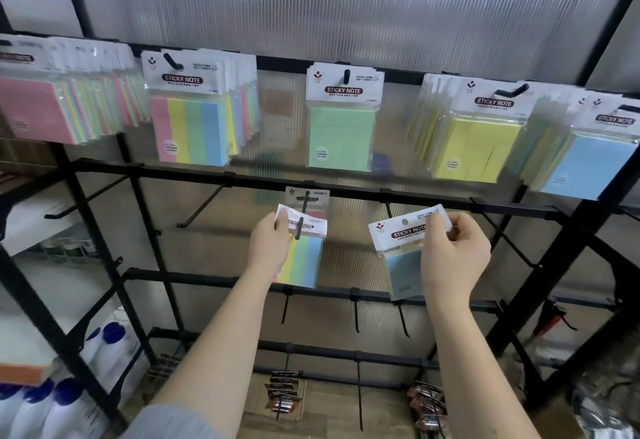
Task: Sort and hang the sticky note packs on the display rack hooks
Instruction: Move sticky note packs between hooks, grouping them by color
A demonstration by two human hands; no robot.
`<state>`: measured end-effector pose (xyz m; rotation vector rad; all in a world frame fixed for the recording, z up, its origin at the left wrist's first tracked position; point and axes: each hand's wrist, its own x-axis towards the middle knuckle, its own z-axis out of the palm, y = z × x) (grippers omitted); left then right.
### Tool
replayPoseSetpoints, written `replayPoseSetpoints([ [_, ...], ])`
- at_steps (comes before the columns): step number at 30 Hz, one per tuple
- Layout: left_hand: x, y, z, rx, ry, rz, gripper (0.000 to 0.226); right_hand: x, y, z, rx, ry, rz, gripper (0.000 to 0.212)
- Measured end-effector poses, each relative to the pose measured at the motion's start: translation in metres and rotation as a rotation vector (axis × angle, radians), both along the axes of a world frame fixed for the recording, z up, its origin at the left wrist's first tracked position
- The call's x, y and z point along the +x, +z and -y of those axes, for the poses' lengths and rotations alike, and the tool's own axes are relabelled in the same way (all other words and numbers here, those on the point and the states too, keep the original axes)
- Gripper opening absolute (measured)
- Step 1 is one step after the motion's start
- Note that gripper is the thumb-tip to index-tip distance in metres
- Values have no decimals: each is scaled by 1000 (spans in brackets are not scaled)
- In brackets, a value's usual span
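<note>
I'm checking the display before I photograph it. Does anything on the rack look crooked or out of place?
The blue pack in the right hand is tilted and hangs on no hook. The multicolour pack gripped by the left hand sits only at the tip of its hook. The top-row packs hang in order.

Five hanging pack groups (341,116), two held packs (403,251), two hands (453,255)

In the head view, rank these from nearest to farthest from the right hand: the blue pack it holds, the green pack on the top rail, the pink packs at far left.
1. Blue pack, held in the right hand.
2. Green pack, up and left, top rail centre.
3. Pink packs, top rail, far left.
</note>
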<state>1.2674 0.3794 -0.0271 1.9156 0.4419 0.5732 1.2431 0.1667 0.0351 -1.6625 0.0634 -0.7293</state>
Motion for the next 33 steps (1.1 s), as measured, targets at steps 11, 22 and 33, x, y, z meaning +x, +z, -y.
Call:
replayPoseSetpoints([
  [11, -59, 17, 20, 101, 105, 3, 41, -21, 2, 16, 13, 60, -15, 22],
  [22, -88, 34, -1, 97, 200, 112, 42, -34, 10, 6, 42, 60, 19, 24],
  [33, -107, 78, -89, 94, 73, 436, 44, -61, 5, -85, 94, -66, 53, 25],
])
